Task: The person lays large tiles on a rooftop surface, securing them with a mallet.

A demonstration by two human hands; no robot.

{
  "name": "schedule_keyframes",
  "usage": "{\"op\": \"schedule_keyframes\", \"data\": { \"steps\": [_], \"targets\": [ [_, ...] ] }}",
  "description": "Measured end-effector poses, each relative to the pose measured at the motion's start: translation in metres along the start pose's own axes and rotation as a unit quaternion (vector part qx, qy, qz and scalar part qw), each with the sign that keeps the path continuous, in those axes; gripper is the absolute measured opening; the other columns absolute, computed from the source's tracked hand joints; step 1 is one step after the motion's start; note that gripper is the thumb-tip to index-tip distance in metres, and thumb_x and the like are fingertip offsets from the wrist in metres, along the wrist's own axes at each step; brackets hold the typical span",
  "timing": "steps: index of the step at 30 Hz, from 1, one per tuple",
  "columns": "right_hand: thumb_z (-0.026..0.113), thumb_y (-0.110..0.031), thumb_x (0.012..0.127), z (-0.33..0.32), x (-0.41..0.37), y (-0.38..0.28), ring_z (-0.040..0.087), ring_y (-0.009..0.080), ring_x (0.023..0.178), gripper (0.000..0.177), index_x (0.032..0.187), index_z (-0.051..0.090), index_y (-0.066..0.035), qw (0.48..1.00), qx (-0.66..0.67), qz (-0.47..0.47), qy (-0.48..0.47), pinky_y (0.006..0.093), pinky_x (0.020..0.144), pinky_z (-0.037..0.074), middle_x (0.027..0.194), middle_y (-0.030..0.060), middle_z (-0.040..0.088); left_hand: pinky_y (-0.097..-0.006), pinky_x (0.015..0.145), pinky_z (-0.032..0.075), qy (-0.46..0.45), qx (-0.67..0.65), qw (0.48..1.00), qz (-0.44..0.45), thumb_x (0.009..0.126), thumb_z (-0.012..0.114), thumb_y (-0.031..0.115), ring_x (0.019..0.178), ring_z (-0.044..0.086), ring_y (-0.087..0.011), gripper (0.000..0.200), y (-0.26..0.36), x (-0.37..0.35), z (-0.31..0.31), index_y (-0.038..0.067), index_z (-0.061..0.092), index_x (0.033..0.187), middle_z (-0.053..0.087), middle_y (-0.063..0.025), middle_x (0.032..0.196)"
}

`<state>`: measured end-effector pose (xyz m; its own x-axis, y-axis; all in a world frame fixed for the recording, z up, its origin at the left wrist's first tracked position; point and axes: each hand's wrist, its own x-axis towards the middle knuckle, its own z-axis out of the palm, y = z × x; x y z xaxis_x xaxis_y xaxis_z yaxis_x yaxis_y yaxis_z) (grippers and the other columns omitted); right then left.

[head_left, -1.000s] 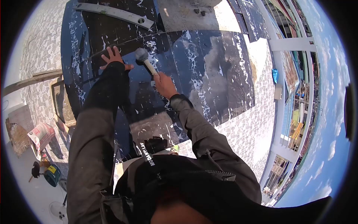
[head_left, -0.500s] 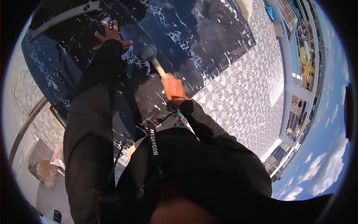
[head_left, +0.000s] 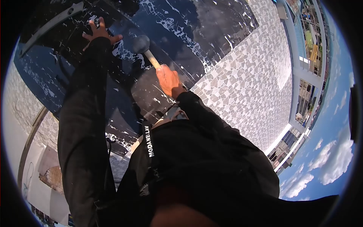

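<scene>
My right hand is wrapped round the pale wooden handle of a rubber mallet. The mallet's dark grey head is close over the glossy black tiles, which carry white marble veining. Fingers spread wide, my left hand lies flat on the tiled surface, up and to the left of the mallet head. Beyond the left hand, a long grey straightedge bar with a hole near its end rests on the tiles.
Floor with a grey stone-mosaic pattern runs along the right of the black tiles. Further right stands a white railing, with buildings and sky past it. At lower left a brownish board is near a pale wall.
The whole view has shifted slightly, so both hands and the mallet appear a little further left and up. The left hand stays spread, and the right keeps its grip on the mallet.
</scene>
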<state>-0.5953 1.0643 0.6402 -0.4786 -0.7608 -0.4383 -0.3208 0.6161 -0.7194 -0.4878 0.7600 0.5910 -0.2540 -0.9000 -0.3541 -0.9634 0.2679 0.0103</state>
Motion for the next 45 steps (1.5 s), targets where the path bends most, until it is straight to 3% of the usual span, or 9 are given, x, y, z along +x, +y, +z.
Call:
{"op": "schedule_keyframes", "data": {
  "steps": [8,11,16,23,35,38,40,43,45],
  "targets": [
    [0.045,-0.037,0.097,0.0,0.009,0.006,0.059,0.0511,0.088,0.036,0.103,0.056,-0.003,0.999,-0.004,0.028,-0.027,0.0551,0.076,0.047,0.085,0.0275,0.064,-0.0811,0.089,0.035,-0.006,0.021,1.0,-0.007,0.062,0.078,0.065,0.14,0.007,-0.0576,0.12,0.001,0.004,0.004,0.036,0.008,0.154,0.0,-0.005,0.161],
    [0.044,-0.037,0.097,-0.001,0.005,0.01,0.059,0.0508,0.087,0.036,0.103,0.056,-0.003,0.999,-0.001,0.038,-0.033,0.0551,0.076,0.046,0.084,0.0271,0.064,-0.0781,0.095,0.032,0.004,0.026,1.0,0.005,0.062,0.077,0.067,0.14,0.006,-0.0583,0.12,-0.003,0.01,0.01,0.034,0.008,0.154,0.001,-0.0083,0.161],
    [0.045,-0.034,0.098,-0.001,-0.01,0.015,0.06,0.0493,0.079,0.032,0.097,0.053,-0.003,1.0,0.012,0.02,-0.014,0.0544,0.069,0.046,0.076,0.0248,0.063,-0.0664,0.112,0.015,0.026,0.083,0.994,0.062,0.058,0.074,0.074,0.142,0.016,-0.0517,0.128,-0.011,0.019,0.018,0.026,0.007,0.156,0.004,-0.0178,0.16],
    [0.045,-0.033,0.099,-0.003,-0.024,0.028,0.059,0.0467,0.075,0.032,0.094,0.054,-0.003,0.999,0.029,0.011,0.019,0.0524,0.066,0.043,0.072,0.0228,0.06,-0.0635,0.114,0.015,0.007,0.112,0.993,0.024,0.056,0.069,0.081,0.143,0.02,-0.0474,0.128,-0.002,0.01,0.006,0.026,0.01,0.155,0.006,-0.0178,0.16],
    [0.047,-0.032,0.099,-0.005,-0.028,0.046,0.058,0.0501,0.075,0.03,0.09,0.051,-0.004,0.999,0.047,0.015,-0.002,0.0567,0.068,0.043,0.072,0.0253,0.06,-0.0646,0.113,0.015,0.02,0.148,0.988,0.031,0.059,0.069,0.079,0.144,0.024,-0.0383,0.124,-0.004,0.016,0.01,0.023,0.013,0.155,0.01,-0.0198,0.16],
    [0.046,-0.033,0.099,-0.004,-0.028,0.048,0.057,0.0502,0.076,0.031,0.091,0.052,-0.004,1.0,0.025,0.017,-0.001,0.056,0.069,0.044,0.074,0.0258,0.061,-0.0649,0.113,0.014,0.011,0.127,0.989,0.076,0.059,0.07,0.079,0.144,0.025,-0.0383,0.126,-0.005,0.03,0.03,0.024,0.012,0.156,0.009,-0.0196,0.16],
    [0.046,-0.033,0.098,-0.005,-0.028,0.047,0.058,0.0503,0.076,0.031,0.091,0.052,-0.004,0.999,0.04,0.015,-0.009,0.0558,0.069,0.044,0.074,0.026,0.061,-0.0655,0.113,0.012,0.031,0.14,0.975,0.169,0.058,0.067,0.082,0.144,0.026,-0.0384,0.127,-0.003,0.031,0.039,0.025,0.01,0.156,0.011,-0.0192,0.16],
    [0.047,-0.033,0.098,-0.019,-0.037,0.029,0.058,0.0499,0.076,0.03,0.091,0.052,-0.004,0.999,0.04,0.028,-0.016,0.0556,0.068,0.044,0.074,0.0258,0.06,-0.066,0.113,0.01,0.025,0.093,0.99,0.101,0.058,0.062,0.086,0.143,0.027,-0.0389,0.126,0.024,-0.003,0.015,0.026,0.009,0.156,0.011,-0.0202,0.16],
    [0.049,-0.032,0.098,-0.021,-0.046,0.032,0.059,0.0488,0.075,0.029,0.089,0.053,-0.004,0.999,0.016,0.011,0.046,0.055,0.065,0.044,0.073,0.0251,0.06,-0.0662,0.113,0.01,0.036,0.094,0.992,0.082,0.058,0.059,0.089,0.144,0.025,-0.0388,0.127,0.035,-0.007,0.017,0.027,0.009,0.156,0.01,-0.0209,0.16]
  ]
}}
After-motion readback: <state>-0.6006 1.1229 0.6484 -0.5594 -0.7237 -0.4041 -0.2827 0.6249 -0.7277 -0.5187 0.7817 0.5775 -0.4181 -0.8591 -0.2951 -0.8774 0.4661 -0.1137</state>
